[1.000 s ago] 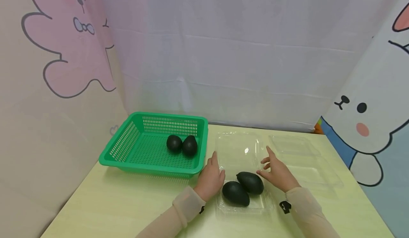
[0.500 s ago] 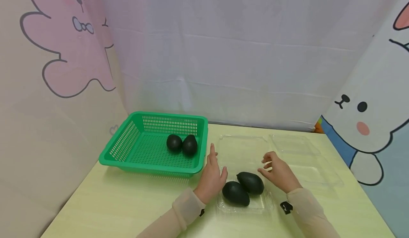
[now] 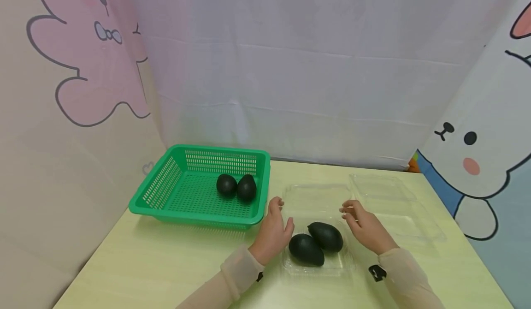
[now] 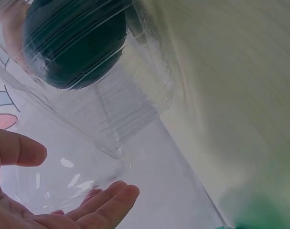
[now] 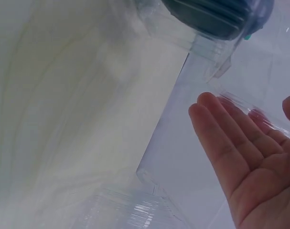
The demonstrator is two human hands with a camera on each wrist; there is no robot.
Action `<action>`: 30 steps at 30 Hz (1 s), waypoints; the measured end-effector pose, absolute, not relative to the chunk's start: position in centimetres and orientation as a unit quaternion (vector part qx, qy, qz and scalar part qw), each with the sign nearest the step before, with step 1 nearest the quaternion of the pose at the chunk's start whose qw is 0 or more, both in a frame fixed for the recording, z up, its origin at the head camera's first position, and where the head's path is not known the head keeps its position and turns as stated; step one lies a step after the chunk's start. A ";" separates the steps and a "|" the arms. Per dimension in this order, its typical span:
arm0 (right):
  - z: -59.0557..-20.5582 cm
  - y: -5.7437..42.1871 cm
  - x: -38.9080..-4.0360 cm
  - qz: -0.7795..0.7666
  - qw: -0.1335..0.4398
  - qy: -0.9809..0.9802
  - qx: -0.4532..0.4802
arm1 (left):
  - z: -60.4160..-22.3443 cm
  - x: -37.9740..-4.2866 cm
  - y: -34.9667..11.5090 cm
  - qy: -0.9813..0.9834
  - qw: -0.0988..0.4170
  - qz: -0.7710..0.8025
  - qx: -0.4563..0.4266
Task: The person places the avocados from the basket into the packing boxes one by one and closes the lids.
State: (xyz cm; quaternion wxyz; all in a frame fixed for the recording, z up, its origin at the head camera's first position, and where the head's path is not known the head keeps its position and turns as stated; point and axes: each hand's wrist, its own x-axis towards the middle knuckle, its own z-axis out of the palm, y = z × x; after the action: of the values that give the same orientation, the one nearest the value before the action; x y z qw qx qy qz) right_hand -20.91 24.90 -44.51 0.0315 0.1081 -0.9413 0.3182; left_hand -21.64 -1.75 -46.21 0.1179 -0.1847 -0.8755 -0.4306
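Observation:
Two dark green avocados (image 3: 306, 250) lie side by side in the base of a clear plastic clamshell box (image 3: 346, 268). Its hinged lid (image 3: 317, 200) stands away from the base on the far side. My left hand (image 3: 271, 235) is at the lid's left edge; in the left wrist view its fingers (image 4: 111, 202) are fairly straight, thumb apart. My right hand (image 3: 369, 228) is at the lid's right edge, and in the right wrist view its fingers (image 5: 226, 138) extend nearly straight, fingertips partly behind clear plastic. Whether either hand bears on the lid is hard to tell.
A green plastic basket (image 3: 199, 218) stands at the left with two more dark avocados (image 3: 246, 189) in it. Another clear plastic box (image 3: 398, 226) lies open on the right. A pale curtain (image 3: 311, 92) hangs behind the light wooden table (image 3: 166, 272).
The lid's far edge has shifted toward me. Both hands have altered their finger pose beside it, and the right index finger has folded in from pointing forward. The avocados have stayed put.

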 end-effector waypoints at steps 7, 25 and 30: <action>-43.9 25.0 -19.8 0.316 0.006 -0.942 0.115 | -46.2 -21.4 -2.4 -0.884 0.131 -0.397 -0.208; -42.8 25.9 -17.5 0.259 -0.053 -0.958 0.116 | -46.6 -19.4 -5.1 -0.910 0.166 -0.280 -0.255; -43.0 25.8 -16.9 0.266 -0.077 -0.954 0.113 | -46.6 -19.0 -5.5 -0.917 0.142 -0.266 -0.260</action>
State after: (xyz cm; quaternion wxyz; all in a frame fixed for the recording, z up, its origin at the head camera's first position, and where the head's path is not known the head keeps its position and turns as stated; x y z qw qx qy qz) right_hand -16.89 25.80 -42.99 -0.0768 0.1133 -0.9542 0.2661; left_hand -18.97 -5.46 -46.65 0.1423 -0.2598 -0.9174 -0.2657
